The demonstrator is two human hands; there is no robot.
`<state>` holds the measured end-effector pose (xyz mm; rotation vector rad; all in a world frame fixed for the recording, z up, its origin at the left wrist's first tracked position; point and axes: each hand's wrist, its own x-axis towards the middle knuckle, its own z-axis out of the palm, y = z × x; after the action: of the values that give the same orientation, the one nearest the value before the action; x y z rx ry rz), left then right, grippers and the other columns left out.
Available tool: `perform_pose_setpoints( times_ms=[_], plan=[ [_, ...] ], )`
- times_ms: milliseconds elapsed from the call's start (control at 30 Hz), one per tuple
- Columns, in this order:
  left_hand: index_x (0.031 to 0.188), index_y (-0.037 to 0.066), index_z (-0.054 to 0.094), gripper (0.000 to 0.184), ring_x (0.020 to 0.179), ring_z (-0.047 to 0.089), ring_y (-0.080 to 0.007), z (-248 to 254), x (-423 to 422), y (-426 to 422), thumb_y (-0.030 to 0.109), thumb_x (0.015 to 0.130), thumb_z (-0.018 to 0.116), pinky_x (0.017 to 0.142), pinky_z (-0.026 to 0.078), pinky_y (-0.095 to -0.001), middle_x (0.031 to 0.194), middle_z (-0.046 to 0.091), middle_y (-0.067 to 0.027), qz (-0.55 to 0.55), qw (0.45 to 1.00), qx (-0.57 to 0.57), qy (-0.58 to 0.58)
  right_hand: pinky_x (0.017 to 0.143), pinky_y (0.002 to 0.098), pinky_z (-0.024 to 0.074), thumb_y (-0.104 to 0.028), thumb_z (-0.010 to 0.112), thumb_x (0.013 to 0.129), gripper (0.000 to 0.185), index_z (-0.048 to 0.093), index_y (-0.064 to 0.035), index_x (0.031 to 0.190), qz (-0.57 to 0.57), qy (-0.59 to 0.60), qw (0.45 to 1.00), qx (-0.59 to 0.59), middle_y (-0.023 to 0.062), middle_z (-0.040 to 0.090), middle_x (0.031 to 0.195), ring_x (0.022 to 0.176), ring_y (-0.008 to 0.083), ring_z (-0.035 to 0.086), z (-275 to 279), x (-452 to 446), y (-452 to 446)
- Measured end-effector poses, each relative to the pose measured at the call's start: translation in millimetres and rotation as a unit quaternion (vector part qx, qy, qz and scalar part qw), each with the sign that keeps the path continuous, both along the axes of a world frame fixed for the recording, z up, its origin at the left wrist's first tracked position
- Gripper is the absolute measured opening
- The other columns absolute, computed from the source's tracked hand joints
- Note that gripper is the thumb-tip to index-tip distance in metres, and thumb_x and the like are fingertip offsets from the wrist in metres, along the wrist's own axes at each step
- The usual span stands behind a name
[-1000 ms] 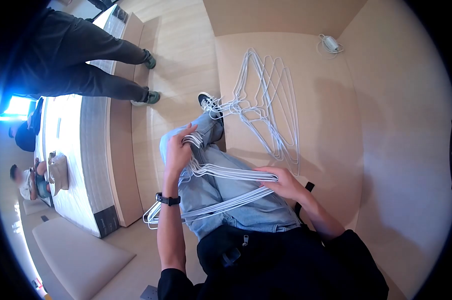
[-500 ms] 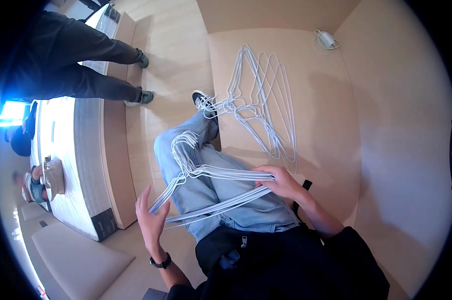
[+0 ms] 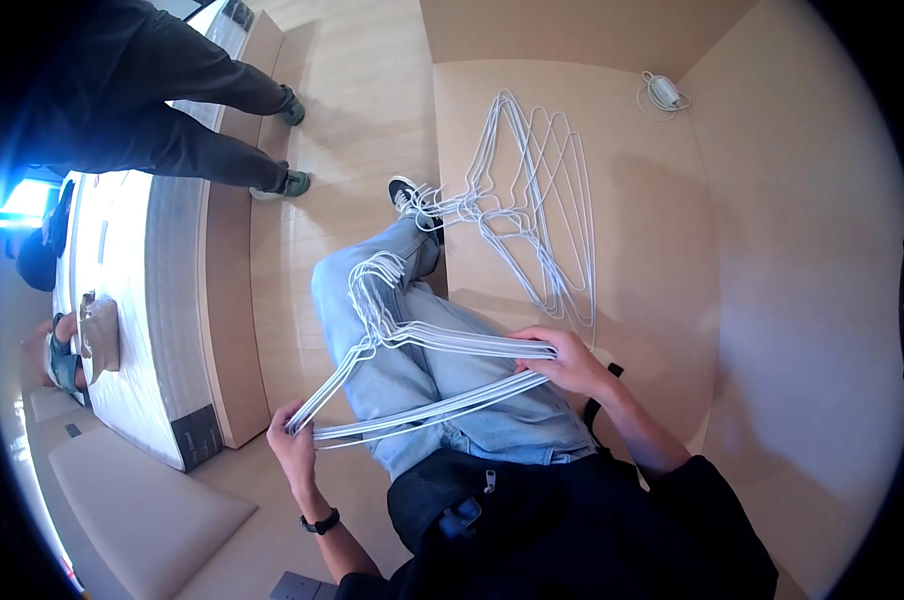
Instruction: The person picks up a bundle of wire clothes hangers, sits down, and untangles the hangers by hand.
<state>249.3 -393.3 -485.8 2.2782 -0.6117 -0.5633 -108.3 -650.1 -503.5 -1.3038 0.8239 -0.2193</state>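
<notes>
A bundle of white wire hangers (image 3: 442, 340) lies across my lap over light blue jeans, its hooks gathered above my knee. My left hand (image 3: 294, 450) is closed around the bundle's left corner. At the other end, my right hand (image 3: 567, 362) grips the right corner, with the wires running into its fingers. Beyond my knees, a second group of white wire hangers (image 3: 532, 215) is fanned out on a light wooden surface (image 3: 652, 220), their hooks overhanging its left edge near my shoe.
A white cable with an adapter (image 3: 665, 92) lies at the surface's far corner. To the left, a person in dark trousers (image 3: 212, 140) stands beside a plastic-wrapped mattress (image 3: 177, 330). A paper bag (image 3: 100, 335) is on the mattress. A beige cushioned seat (image 3: 142, 510) is at lower left.
My left hand was spread beside the left corner of the bundle and has closed around it. My right hand keeps its grip. The view has shifted slightly.
</notes>
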Motion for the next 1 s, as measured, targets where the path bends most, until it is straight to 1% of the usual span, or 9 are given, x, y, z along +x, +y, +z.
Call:
perform_pose_setpoints(
  times_ms=[133, 200, 300, 467, 533, 567, 633, 733, 1000],
  plan=[
    [0.105, -0.005, 0.062, 0.027, 0.08, 0.06, -0.0155, -11, -4, 8, -0.01, 0.078, 0.058, 0.071, 0.05, -0.0284, 0.088, 0.063, -0.008, 0.083, 0.984, -0.115, 0.103, 0.082, 0.0264, 0.0499, 0.0, 0.063, 0.084, 0.038, 0.059, 0.0012, 0.122, 0.01, 0.001, 1.0, -0.007, 0.0077, 0.068, 0.099, 0.091, 0.0115, 0.065, 0, -2, 0],
    [0.11, -0.004, 0.056, 0.032, 0.079, 0.061, -0.0184, -18, -9, 11, -0.012, 0.079, 0.055, 0.072, 0.052, -0.0312, 0.088, 0.061, -0.0104, 0.155, 0.922, -0.26, 0.242, 0.084, 0.0265, 0.0489, -0.001, 0.066, 0.082, 0.04, 0.059, 0.0005, 0.122, -0.007, -0.026, 0.999, 0.025, 0.0069, 0.066, 0.105, 0.094, 0.0119, 0.063, -4, -2, 1],
    [0.112, -0.003, 0.052, 0.036, 0.077, 0.06, -0.02, -20, -19, 8, -0.013, 0.077, 0.052, 0.071, 0.051, -0.0329, 0.088, 0.06, -0.012, 0.231, 0.851, -0.344, 0.323, 0.085, 0.0262, 0.0474, -0.004, 0.069, 0.081, 0.042, 0.059, -0.0003, 0.122, -0.028, -0.035, 0.995, 0.09, 0.0058, 0.064, 0.106, 0.097, 0.0124, 0.06, -4, -1, 1],
    [0.111, -0.001, 0.052, 0.033, 0.07, 0.054, -0.0176, -7, -35, -11, -0.006, 0.078, 0.05, 0.068, 0.047, -0.0294, 0.083, 0.056, -0.0103, 0.335, 0.784, -0.385, 0.353, 0.083, 0.0251, 0.0486, 0.001, 0.068, 0.08, 0.042, 0.058, 0.0007, 0.121, -0.043, -0.048, 0.993, 0.096, 0.0054, 0.063, 0.101, 0.093, 0.0121, 0.063, -13, -1, 4],
    [0.108, 0.001, 0.054, 0.028, 0.06, 0.048, -0.0135, -5, -37, -17, -0.002, 0.08, 0.05, 0.064, 0.044, -0.0267, 0.073, 0.052, -0.0045, 0.399, 0.719, -0.395, 0.41, 0.083, 0.0251, 0.0485, 0.0, 0.068, 0.079, 0.042, 0.058, 0.0008, 0.12, -0.046, -0.049, 0.994, 0.09, 0.0053, 0.063, 0.101, 0.093, 0.0122, 0.063, -13, -1, 4],
    [0.108, 0.001, 0.054, 0.028, 0.06, 0.048, -0.0135, -4, -40, -18, -0.002, 0.08, 0.05, 0.064, 0.044, -0.0267, 0.073, 0.052, -0.0045, 0.399, 0.719, -0.395, 0.41, 0.083, 0.0251, 0.0483, 0.0, 0.068, 0.079, 0.042, 0.058, 0.0007, 0.12, -0.046, -0.048, 0.994, 0.091, 0.0052, 0.063, 0.101, 0.093, 0.0122, 0.062, -14, -1, 4],
    [0.09, 0.001, 0.055, 0.01, 0.049, 0.041, -0.0092, -3, -45, -19, -0.001, 0.083, 0.049, 0.051, 0.04, -0.0228, 0.06, 0.044, -0.0002, 0.294, 0.624, -0.504, 0.519, 0.083, 0.0251, 0.0481, -0.001, 0.068, 0.079, 0.042, 0.059, 0.0005, 0.12, -0.049, -0.047, 0.993, 0.092, 0.0051, 0.062, 0.102, 0.093, 0.0121, 0.062, -13, -1, 5],
    [0.09, 0.002, 0.055, 0.008, 0.041, 0.03, -0.0065, -16, -41, -17, 0.0, 0.085, 0.049, 0.045, 0.033, -0.021, 0.052, 0.033, 0.0037, 0.301, 0.602, -0.517, 0.528, 0.083, 0.0254, 0.0472, -0.001, 0.068, 0.079, 0.041, 0.059, -0.0001, 0.119, -0.051, -0.041, 0.994, 0.084, 0.0049, 0.062, 0.102, 0.094, 0.0121, 0.06, -11, -1, 5],
    [0.078, 0.007, 0.051, 0.01, 0.043, 0.032, -0.007, -16, -50, -24, 0.002, 0.087, 0.048, 0.048, 0.034, -0.0226, 0.052, 0.032, 0.004, 0.354, 0.608, -0.503, 0.502, 0.083, 0.0256, 0.0467, -0.002, 0.068, 0.08, 0.04, 0.059, -0.0007, 0.119, -0.052, -0.039, 0.994, 0.086, 0.0049, 0.062, 0.101, 0.094, 0.012, 0.06, -9, 1, 3]
  ],
)
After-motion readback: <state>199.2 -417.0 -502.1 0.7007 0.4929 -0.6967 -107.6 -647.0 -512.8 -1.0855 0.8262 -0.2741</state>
